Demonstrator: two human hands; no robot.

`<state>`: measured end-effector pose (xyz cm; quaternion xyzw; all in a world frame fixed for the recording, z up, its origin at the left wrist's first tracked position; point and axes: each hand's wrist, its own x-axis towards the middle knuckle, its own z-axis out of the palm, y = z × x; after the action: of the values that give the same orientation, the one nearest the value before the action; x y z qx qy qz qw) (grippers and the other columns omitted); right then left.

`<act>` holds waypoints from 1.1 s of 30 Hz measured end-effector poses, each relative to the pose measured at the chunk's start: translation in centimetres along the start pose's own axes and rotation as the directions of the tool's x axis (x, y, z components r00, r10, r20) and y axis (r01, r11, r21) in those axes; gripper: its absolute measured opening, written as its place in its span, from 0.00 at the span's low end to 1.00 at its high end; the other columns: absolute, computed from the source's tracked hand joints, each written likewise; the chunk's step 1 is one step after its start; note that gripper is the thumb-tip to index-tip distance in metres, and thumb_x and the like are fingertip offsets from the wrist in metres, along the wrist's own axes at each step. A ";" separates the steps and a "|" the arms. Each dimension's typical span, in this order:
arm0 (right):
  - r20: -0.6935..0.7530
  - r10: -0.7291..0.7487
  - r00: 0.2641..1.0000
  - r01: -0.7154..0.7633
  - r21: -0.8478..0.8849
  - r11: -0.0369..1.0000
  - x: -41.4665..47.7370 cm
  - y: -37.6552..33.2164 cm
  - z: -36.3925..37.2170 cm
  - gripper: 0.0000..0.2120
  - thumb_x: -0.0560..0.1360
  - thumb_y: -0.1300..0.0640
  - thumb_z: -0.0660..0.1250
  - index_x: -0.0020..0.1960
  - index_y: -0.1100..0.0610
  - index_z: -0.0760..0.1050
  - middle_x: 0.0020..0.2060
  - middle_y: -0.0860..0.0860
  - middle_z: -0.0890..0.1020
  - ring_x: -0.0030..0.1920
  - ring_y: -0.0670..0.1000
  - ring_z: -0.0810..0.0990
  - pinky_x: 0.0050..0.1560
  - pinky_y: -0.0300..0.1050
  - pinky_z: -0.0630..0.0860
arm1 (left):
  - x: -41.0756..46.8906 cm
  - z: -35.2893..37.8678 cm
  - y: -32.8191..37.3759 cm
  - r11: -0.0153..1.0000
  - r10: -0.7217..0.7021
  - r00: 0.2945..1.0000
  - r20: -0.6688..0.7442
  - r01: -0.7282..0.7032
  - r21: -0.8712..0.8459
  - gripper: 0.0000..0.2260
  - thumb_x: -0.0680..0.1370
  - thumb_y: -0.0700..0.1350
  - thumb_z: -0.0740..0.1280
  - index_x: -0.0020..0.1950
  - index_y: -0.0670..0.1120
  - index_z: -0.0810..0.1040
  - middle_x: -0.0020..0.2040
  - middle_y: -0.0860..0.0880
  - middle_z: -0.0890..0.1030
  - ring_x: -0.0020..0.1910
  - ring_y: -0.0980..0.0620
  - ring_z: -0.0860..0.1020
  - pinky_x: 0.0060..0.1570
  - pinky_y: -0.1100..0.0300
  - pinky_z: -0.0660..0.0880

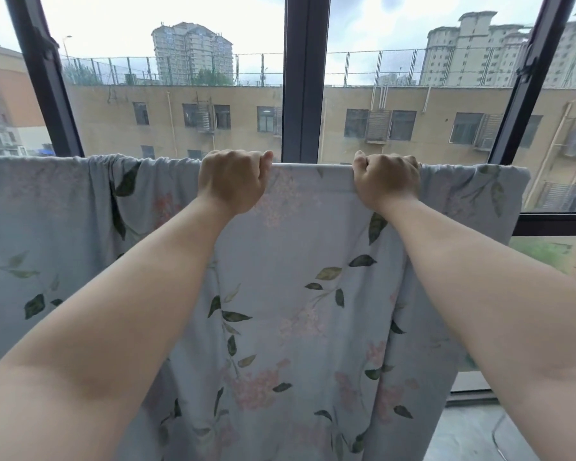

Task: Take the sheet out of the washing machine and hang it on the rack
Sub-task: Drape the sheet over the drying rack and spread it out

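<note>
A pale blue sheet [296,294] printed with green leaves and pink flowers hangs over a horizontal rail that the cloth hides completely. Its top fold runs straight across the view at window height, and the cloth drops below the bottom edge. My left hand [233,181] grips the top fold left of centre, fingers curled over it. A short way to the right, my right hand [384,179] grips the same fold the same way. Between the two hands the fold is taut and smooth; left of my left hand the cloth is bunched in folds.
Right behind the sheet stands a large window with dark frames [305,78], and buildings show outside. At the lower right a strip of grey floor [473,434] and the window sill are visible beside the sheet's right edge [512,207].
</note>
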<state>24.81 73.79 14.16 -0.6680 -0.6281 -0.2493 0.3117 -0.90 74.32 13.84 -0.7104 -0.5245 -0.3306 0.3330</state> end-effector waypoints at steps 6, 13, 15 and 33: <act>0.078 0.069 0.995 -0.070 0.011 0.998 0.5 1.3 -0.4 0.28 0.81 0.47 0.46 0.48 0.61 0.82 0.48 0.64 0.83 0.51 0.63 0.79 0.62 0.54 0.66 | -0.2 -0.5 -0.9 0.999 -0.033 0.999 0.002 0.033 0.000 0.25 0.85 0.52 0.52 0.42 0.41 0.82 0.40 0.39 0.84 0.38 0.37 0.80 0.41 0.53 0.65; 0.093 0.099 0.991 -0.101 0.020 0.995 0.1 2.0 -1.0 0.27 0.81 0.49 0.47 0.49 0.62 0.81 0.49 0.65 0.83 0.52 0.63 0.77 0.63 0.54 0.65 | -1.0 -1.4 -2.4 0.996 -0.084 0.996 0.025 0.084 -0.008 0.23 0.85 0.50 0.53 0.44 0.39 0.82 0.43 0.37 0.84 0.42 0.35 0.80 0.48 0.49 0.72; 0.083 0.094 0.992 -0.096 0.019 0.995 0.0 1.9 -1.0 0.27 0.81 0.49 0.47 0.48 0.62 0.81 0.49 0.65 0.83 0.52 0.63 0.77 0.62 0.54 0.65 | -1.1 -1.6 -2.8 0.996 -0.087 0.996 0.029 0.087 -0.007 0.23 0.85 0.50 0.53 0.45 0.39 0.82 0.44 0.37 0.84 0.43 0.35 0.80 0.49 0.49 0.72; 0.069 -0.096 0.993 0.086 0.138 0.987 -1.2 -9.3 -0.2 0.29 0.84 0.48 0.44 0.55 0.60 0.82 0.54 0.60 0.84 0.59 0.61 0.78 0.65 0.56 0.64 | -0.4 -1.2 0.7 0.994 -0.107 0.993 0.045 0.108 -0.012 0.23 0.85 0.49 0.51 0.48 0.41 0.83 0.46 0.39 0.85 0.45 0.38 0.81 0.49 0.51 0.72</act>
<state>15.52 73.03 14.39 -0.6250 -0.6846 -0.1950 0.3205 -0.51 72.96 14.07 -0.6906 -0.5669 -0.3358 0.2981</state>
